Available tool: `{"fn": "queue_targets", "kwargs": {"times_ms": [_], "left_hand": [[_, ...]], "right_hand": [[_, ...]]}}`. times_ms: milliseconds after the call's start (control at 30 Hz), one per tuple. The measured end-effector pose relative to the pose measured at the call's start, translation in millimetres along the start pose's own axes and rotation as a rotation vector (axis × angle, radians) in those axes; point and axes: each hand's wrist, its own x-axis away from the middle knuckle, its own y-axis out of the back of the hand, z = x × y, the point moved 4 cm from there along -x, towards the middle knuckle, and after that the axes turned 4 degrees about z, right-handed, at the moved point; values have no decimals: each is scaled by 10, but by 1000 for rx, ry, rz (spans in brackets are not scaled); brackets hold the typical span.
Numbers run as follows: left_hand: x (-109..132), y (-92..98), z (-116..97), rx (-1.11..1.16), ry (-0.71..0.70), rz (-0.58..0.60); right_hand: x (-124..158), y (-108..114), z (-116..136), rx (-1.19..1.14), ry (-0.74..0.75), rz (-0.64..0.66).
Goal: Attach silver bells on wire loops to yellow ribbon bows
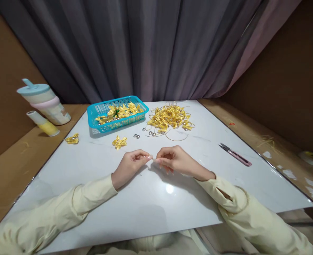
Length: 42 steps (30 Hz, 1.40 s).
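My left hand [129,165] and my right hand [176,161] rest on the white board [145,198], fingertips meeting at the middle in a pinch. What they pinch is too small to make out. Both wear pale yellow sleeves. Beyond them lie a yellow ribbon bow [119,142], a few small silver beads [136,136] and a heap of yellow bows with gold wire [169,117]. A turquoise basket [98,110] at the back left holds more yellow bows.
Pink-handled snips [236,154] lie to the right on the board. A lone yellow bow [72,139] sits at the board's left edge. A lidded cup [46,101] and a yellow roll [42,123] stand on the brown table, left. A grey curtain hangs behind.
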Motion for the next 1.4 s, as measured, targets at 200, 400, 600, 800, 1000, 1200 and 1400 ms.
{"fn": "queue_targets", "kwargs": {"times_ms": [200, 400, 600, 800, 1000, 1200, 1400], "left_hand": [[-1, -8, 34, -26, -38, 12], [-12, -30, 69, -5, -60, 46], [-30, -15, 91, -93, -75, 11], [-12, 13, 110, -250, -152, -23], [-21, -9, 141, -141, -115, 2], [-1, -29, 129, -117, -98, 25], [0, -33, 101, -95, -83, 35]], "right_hand": [[-2, -36, 5, -119, -73, 150], [-50, -104, -67, -210, -71, 129], [-78, -127, -127, -171, -31, 53], [-78, -117, -120, -130, -18, 15], [-31, -44, -50, -61, -82, 5], [-11, -82, 24, -95, -78, 64], [-32, -96, -29, 8, -89, -22]]}}
